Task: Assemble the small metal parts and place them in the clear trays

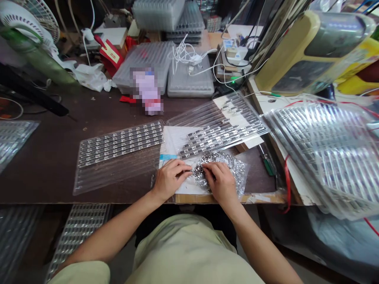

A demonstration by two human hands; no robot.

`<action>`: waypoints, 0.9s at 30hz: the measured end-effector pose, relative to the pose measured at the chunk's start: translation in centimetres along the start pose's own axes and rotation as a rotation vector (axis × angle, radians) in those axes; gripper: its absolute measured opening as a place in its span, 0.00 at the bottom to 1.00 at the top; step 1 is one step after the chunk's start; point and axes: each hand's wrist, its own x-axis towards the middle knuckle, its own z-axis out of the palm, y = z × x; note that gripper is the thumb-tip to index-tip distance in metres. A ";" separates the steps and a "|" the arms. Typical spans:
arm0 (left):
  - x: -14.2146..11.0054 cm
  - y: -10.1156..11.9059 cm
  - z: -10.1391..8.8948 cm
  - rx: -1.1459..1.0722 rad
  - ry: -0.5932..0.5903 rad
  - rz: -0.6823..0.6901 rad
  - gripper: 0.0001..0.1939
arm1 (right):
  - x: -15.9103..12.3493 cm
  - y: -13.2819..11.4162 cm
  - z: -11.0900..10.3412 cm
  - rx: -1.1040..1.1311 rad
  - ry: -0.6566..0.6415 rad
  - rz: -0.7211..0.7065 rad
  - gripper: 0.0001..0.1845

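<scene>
Head view: both forearms reach forward over the counter, fingers bent. The left hand pinches the edge of a clear plastic bag of metal connectors; the right hand curls down onto it. The bag lies partly on white paper, just below a clear blister tray.

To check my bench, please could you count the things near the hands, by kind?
Hands: 2
Clear plastic bag of small metal parts: 1
Clear trays holding connectors: 2
Green-handled screwdriver: 1
Total: 6
</scene>
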 end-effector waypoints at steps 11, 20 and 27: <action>-0.2 -0.6 0.5 -0.007 -0.034 -0.022 0.05 | 0.0 0.1 0.0 0.006 -0.006 0.013 0.09; 1.3 -1.7 -2.5 0.049 0.148 -0.121 0.06 | 0.4 -2.7 1.3 -0.055 -0.045 0.021 0.08; 0.5 -7.4 -8.3 0.559 0.249 -0.271 0.07 | 0.8 -3.4 3.9 -0.091 -0.075 -0.008 0.07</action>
